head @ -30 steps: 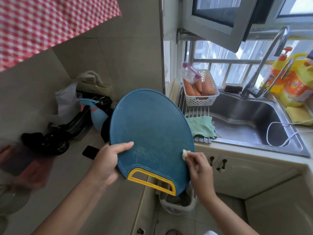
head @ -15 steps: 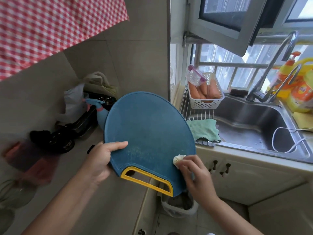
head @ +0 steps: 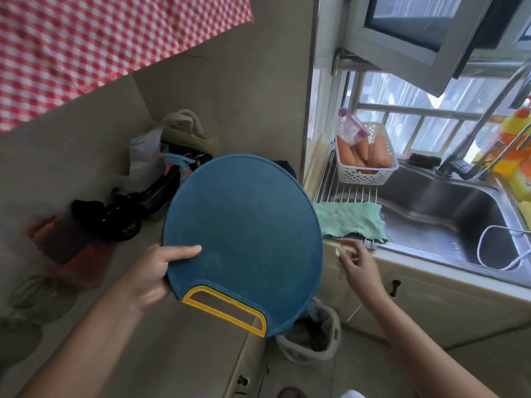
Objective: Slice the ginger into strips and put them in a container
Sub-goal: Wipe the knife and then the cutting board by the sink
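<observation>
From the head view, the board [head: 244, 225] is gripped tilted over the bin [head: 316, 357] by the left hand [head: 152, 275], a likely ginger bit [head: 340, 250] is pinched by the right hand [head: 360, 265] just beside it, and, clean-up being judged under way, its release is called for.

The right hand [head: 359, 262] has withdrawn from the round blue plastic cutting board [head: 244, 225]. Its grip, pinching the small pale piece of ginger [head: 340, 250], previously touched the board's lower right rim. The board now lies apart, left of the grip; the green cloth [head: 349, 219] lies just beyond it.
</observation>
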{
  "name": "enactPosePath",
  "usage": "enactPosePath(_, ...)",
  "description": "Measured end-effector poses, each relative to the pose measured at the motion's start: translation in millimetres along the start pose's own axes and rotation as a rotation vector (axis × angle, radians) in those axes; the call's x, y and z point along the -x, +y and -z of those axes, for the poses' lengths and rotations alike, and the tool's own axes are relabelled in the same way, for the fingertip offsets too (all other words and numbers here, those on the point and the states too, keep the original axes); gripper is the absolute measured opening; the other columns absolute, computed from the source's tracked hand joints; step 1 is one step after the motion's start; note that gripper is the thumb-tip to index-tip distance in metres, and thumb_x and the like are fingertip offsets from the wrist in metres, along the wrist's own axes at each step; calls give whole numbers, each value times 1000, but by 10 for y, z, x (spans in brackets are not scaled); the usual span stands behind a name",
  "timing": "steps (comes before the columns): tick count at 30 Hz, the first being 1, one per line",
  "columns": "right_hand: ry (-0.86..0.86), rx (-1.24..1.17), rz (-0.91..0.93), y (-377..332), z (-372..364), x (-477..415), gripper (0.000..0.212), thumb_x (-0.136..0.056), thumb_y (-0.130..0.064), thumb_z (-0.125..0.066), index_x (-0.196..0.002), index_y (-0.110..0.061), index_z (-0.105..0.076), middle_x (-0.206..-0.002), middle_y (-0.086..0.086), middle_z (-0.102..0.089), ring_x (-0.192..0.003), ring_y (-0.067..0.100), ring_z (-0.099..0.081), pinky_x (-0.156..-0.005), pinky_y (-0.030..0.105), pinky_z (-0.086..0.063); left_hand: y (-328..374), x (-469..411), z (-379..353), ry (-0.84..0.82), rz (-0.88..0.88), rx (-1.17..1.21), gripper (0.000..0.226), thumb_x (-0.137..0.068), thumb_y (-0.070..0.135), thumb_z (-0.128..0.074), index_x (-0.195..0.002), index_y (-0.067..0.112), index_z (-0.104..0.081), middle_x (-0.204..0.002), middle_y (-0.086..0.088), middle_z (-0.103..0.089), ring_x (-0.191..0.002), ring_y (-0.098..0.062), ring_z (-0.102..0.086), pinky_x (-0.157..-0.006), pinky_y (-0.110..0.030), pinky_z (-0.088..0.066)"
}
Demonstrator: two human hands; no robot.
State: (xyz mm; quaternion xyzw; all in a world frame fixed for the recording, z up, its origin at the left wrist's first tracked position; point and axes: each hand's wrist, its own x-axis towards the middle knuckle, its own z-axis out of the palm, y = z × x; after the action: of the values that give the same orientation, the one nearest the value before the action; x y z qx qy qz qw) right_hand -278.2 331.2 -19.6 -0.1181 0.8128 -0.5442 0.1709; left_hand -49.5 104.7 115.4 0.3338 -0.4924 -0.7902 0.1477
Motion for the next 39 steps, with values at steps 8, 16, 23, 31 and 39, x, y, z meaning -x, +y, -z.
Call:
enactPosePath(8,-55,20,234,-519,-371,203,23,-91,-1,-54,-85,-20,-66,-101,-3,-58,-92,10,-56,-81,26,-46,-154,339,610,10,-8,73,58,-23,18,-97,-77,8,-78,-91,-14,-73,-77,-27,-72,-57,-34,-59)
enactPosePath(16,-207,-144,217,-786,-853,237,29,-86,5,-41,-65,-10,-55,-58,0,-49,-52,12,-40,-52,26,-31,-506,836,1100,264,-133,250,23,-68,5,-57,-77,8,-77,-84,-9,-74,-69,-22,-72,-52,-32,-58)
enactPosePath(23,-217,-215,-56,-594,-1107,47,30,-97,-26,-43,-71,-13,-52,-64,2,-46,-59,16,-41,-56,31,-31,-1110,1173,1426,475,-167,460,27,-67,31,-78,-90,16,-78,-108,-12,-70,-88,-25,-71,-66,-38,-60)
enactPosePath(31,-578,22,85,-570,-1439,5,26,-97,-29,-39,-80,-16,-54,-75,6,-50,-74,24,-48,-70,35,-37,-1557,1459,1421,689,-260,599,45,-94,45,-39,-93,23,-78,-108,-5,-71,-89,-20,-71,-64,-36,-60)
enactPosePath(39,-785,423,456,-1050,-2147,-113,20,-91,-2,-49,-98,-6,-67,-96,8,-63,-92,23,-56,-72,22,-36,-1784,1517,1366,1029,-243,614,47,-72,68,-51,-83,25,-66,-71,4,-68,-70,-17,-62,-50,-27,-54)
